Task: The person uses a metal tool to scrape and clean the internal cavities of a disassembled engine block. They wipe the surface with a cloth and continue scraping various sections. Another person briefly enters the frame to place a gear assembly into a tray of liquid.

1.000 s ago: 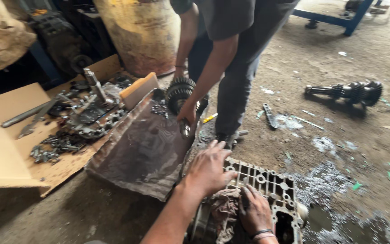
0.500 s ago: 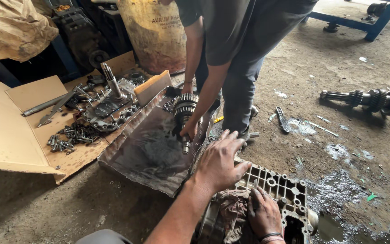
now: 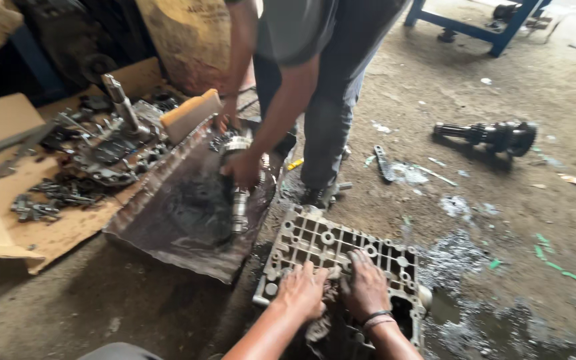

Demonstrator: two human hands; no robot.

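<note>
Head view showed left hand [image 3: 303,289] and right hand [image 3: 365,285] side by side, both flat, fingers spread, on the near edge of a grey metal casing [image 3: 341,250] lying on the floor. Casing stretched toward 12 o'clock from both hands. Co-worker's hand [image 3: 243,168] at 11 o'clock gripped a gear shaft [image 3: 239,200] over a greasy metal sheet [image 3: 181,213].

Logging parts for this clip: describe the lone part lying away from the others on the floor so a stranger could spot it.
Start at the blue metal frame at top right and drop down the bare dirt floor. There lies a dark stepped metal shaft with a bulky geared end, alone, unlike the small parts heaped on the flattened brown cardboard.
</note>
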